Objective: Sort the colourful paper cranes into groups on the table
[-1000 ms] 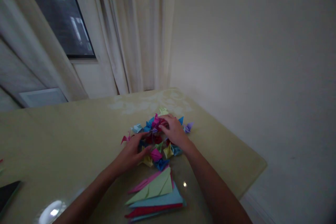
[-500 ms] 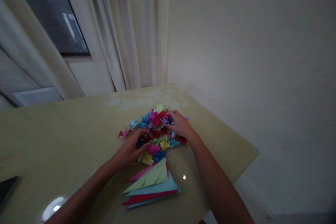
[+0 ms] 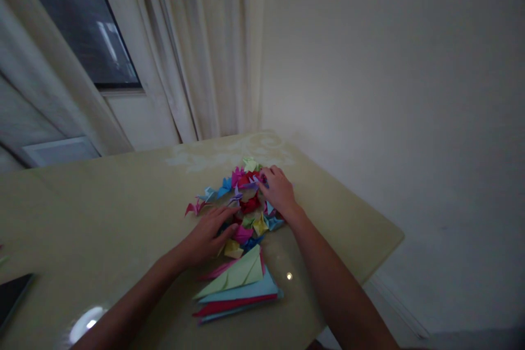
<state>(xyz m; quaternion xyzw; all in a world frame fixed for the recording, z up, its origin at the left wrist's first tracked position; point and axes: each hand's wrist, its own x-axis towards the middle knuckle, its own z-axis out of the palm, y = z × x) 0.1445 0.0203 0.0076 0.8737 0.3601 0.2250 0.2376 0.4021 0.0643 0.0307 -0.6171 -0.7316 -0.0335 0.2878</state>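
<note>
A pile of small folded paper cranes in many colours lies on the table. My left hand [image 3: 209,234] rests at the pile's near left side, fingers stretched toward a red crane [image 3: 249,205] and thumb apart; it holds nothing I can see. My right hand [image 3: 279,190] is cupped against the pile's far right side, its thumb and fingers apart around a purple crane [image 3: 251,182] and magenta paper. What lies under that palm is hidden. Between the hands are a yellow crane [image 3: 260,225], a light blue crane [image 3: 274,222] and a pink crane [image 3: 243,234].
Folded paper triangles, a pale green one [image 3: 235,280] on top, lie in front of the pile. A dark flat object [image 3: 14,295] sits at the left edge of the table [image 3: 102,219]. A wall [image 3: 389,93] stands to the right, curtains [image 3: 217,54] behind.
My right hand has shifted slightly up and left, and the purple and red cranes beside it have moved. My left fingers have straightened and reach further right.
</note>
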